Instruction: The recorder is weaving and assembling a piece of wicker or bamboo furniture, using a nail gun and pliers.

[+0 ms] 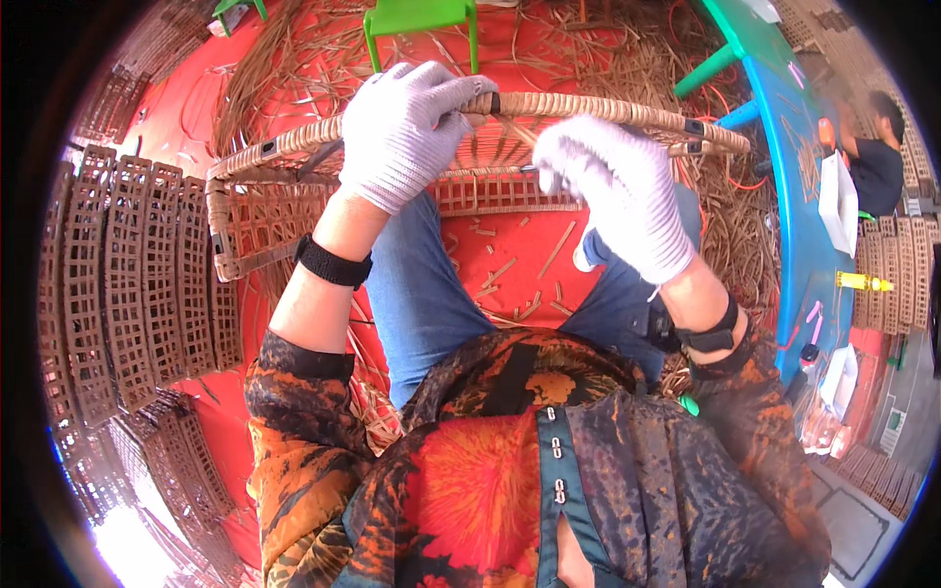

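A woven rattan basket frame (265,211) rests across my knees, its braided rim (608,110) running left to right. My left hand (407,127), in a white knit glove, is closed over the rim near its middle. My right hand (613,191), also gloved, sits just below the rim, fingers closed on a small dark tool or strand end (530,169) against the lattice wall. I cannot tell exactly what that item is. Both wrists wear black bands.
Stacks of woven lattice panels (127,284) stand at my left. Cut rattan scraps (627,49) litter the red floor. A green stool (421,20) stands ahead. A blue table (799,196) at my right holds small items; another person (877,147) sits beyond it.
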Motion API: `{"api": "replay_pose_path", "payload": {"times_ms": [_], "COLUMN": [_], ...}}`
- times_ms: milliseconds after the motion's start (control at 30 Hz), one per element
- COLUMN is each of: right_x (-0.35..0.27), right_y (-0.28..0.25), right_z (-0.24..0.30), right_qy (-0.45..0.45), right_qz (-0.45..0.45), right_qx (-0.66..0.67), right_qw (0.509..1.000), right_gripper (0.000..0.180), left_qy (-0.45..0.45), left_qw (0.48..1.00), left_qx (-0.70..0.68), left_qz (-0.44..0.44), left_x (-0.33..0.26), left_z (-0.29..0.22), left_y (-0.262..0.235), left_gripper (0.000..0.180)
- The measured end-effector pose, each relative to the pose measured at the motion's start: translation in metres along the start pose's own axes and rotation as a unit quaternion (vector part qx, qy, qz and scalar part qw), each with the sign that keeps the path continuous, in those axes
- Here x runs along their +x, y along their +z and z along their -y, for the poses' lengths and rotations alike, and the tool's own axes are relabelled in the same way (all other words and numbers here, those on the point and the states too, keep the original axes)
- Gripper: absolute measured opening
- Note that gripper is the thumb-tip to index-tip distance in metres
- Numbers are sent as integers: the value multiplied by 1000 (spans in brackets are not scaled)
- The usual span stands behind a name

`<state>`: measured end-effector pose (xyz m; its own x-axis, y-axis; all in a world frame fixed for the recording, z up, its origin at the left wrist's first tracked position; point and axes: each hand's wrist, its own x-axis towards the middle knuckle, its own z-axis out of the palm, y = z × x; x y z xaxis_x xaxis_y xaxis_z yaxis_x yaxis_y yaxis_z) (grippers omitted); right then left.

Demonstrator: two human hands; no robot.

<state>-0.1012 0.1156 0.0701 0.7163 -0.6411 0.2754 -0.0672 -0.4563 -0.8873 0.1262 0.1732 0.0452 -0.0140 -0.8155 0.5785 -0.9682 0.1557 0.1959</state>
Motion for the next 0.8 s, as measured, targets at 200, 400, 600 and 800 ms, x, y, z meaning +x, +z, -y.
{"api": "replay_pose_path", "payload": {"times_ms": [200, 400, 600, 800], "right_x": [24, 22, 50, 48], "right_y": [33, 5, 9, -13], "right_z": [18, 17, 28, 45], "right_qy": [-264, -82, -116, 0], "right_qz": [33, -2, -31, -43], "right_qx": [-92, -4, -49, -86], "right_qw": [960, 997, 992, 995], "right_gripper": [10, 12, 14, 18], "left_qy": [11, 16, 7, -15], "left_qw": [1000, 1000, 998, 999], "left_qx": [12, 3, 27, 8], "left_qz": [-20, -23, -51, -27], "left_x": [0, -4, -16, -39], "left_z": [-3, -3, -20, -46], "left_y": [0, 0, -1, -14], "left_gripper": [25, 19, 19, 25]}}
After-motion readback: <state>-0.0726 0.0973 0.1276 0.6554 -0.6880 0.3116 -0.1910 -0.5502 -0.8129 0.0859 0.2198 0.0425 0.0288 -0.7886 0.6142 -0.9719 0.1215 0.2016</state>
